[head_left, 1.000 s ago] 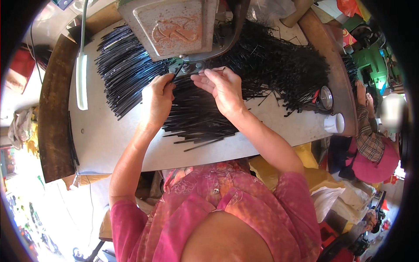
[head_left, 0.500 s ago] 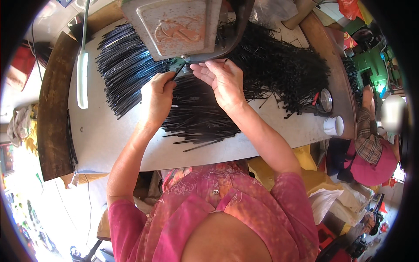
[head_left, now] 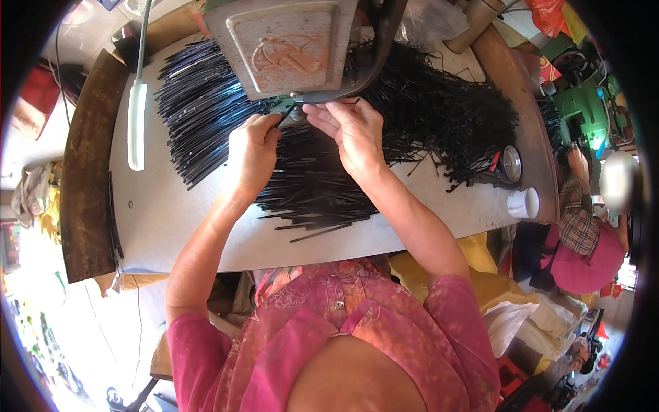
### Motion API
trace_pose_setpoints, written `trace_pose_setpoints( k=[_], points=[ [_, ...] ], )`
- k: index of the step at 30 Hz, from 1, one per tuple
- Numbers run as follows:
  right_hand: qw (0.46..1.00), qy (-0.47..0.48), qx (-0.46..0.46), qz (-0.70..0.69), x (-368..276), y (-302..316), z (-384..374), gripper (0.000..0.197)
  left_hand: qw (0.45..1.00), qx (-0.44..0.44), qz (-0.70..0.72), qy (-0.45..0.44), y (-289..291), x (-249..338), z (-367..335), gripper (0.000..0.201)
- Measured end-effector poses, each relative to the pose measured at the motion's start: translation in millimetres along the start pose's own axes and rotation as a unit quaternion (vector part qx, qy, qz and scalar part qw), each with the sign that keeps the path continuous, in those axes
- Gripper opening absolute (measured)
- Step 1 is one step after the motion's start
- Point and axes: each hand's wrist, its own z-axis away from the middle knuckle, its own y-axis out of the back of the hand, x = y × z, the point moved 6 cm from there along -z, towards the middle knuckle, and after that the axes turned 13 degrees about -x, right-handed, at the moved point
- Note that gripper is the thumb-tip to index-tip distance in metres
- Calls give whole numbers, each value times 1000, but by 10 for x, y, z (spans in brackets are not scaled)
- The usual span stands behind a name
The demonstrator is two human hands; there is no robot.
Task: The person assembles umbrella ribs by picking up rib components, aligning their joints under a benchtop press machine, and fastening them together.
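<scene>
My left hand (head_left: 251, 152) is closed in a pinch on a thin black strip (head_left: 286, 114), whose far end points up under a grey machine head (head_left: 288, 49). My right hand (head_left: 360, 139) is just right of it, below the machine's dark curved arm. Its thumb and forefinger are pinched together, the other fingers loosely extended. A small dark tip shows at the right fingertips, but what they hold is too small to make out. Beneath and in front of both hands lies a pile of black strips (head_left: 312, 182). The machine hides the working point.
More black strips (head_left: 199, 113) lie in rows at left, and a tangled heap of black pieces (head_left: 446, 103) at right. A white cup (head_left: 523, 203) and round tin (head_left: 511, 163) stand near the right edge. A lamp tube (head_left: 136, 127) hangs left. Another person (head_left: 583, 240) works at far right.
The whole view has shifted slightly, the machine head appearing a little further right. Both hands keep nearly the same place and grip beneath it.
</scene>
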Motion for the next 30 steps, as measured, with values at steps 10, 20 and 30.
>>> trace_pose_setpoints(
  k=[10, 20, 30],
  points=[
    [1000, -4, 6, 1, 24, 34, 7, 12, 943, -14, -315, -105, -73, 306, 124, 34],
    [987, -148, -56, -16, -6, 36, 150, 12, 832, -78, 504, 219, -324, -58, 125, 12],
    [995, -104, -12, 1, -103, -27, 433, 10, 843, -139, 503, 127, -456, 343, 282, 7]
  ],
)
